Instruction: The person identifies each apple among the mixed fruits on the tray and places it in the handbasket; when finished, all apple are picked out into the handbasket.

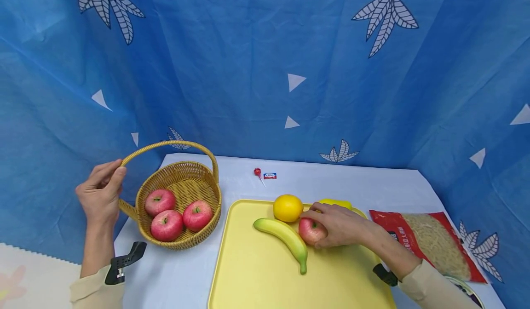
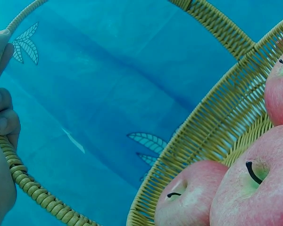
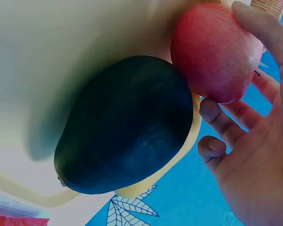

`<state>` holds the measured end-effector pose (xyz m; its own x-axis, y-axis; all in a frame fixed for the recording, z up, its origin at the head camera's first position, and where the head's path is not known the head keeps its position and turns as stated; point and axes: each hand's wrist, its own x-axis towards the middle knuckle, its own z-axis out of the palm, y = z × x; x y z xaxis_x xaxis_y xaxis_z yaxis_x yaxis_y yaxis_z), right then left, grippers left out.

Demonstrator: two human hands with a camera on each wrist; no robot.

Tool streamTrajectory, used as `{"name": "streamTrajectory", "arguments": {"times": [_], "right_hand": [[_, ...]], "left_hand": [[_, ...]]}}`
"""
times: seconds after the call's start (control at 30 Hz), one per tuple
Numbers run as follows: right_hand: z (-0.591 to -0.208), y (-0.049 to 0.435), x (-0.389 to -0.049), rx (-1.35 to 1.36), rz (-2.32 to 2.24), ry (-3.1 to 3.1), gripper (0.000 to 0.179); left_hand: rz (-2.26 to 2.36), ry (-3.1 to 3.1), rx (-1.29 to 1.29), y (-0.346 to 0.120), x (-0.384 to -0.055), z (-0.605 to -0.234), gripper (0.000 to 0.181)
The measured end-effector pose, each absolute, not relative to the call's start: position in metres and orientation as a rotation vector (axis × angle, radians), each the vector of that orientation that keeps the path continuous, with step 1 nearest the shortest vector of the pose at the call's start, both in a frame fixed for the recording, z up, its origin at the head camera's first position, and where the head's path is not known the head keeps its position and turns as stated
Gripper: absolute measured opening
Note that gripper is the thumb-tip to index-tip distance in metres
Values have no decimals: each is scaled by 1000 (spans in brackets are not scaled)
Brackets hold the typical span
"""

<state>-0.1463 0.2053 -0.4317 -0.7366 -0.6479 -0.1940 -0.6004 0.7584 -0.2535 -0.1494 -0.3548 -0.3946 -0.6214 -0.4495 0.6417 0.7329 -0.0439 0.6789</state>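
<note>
My left hand (image 1: 99, 191) grips the arched handle (image 1: 182, 142) of a wicker basket (image 1: 142, 224), which tilts toward me on the table's left side. Three red apples lie inside; two show close up in the left wrist view, the front one (image 2: 259, 179) largest. On the yellow tray, my right hand (image 1: 341, 224) holds another red apple (image 1: 310, 231), thumb and fingers around its sides. Left of it are a lemon (image 1: 288, 208) and a banana (image 1: 285, 237). A dark green oval fruit (image 3: 127, 125) touches the apple in the right wrist view; the hand mostly hides it in the head view.
The yellow tray (image 1: 248, 286) fills the front middle of the table. Behind it lie a lollipop (image 1: 257, 172) and a small wrapped candy (image 1: 270, 176). A yellow fruit (image 1: 335, 203) sits past my right hand. A red pasta bag (image 1: 430, 242) is at the right.
</note>
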Motion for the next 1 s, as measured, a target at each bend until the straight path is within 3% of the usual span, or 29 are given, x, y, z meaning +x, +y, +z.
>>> {"name": "streamTrajectory", "arguments": {"times": [1.0], "right_hand": [[-425,202,-142,-1019,-249,2752,68]], "left_hand": [[-1774,-1386,-340,-352,-148,-393,26]]}}
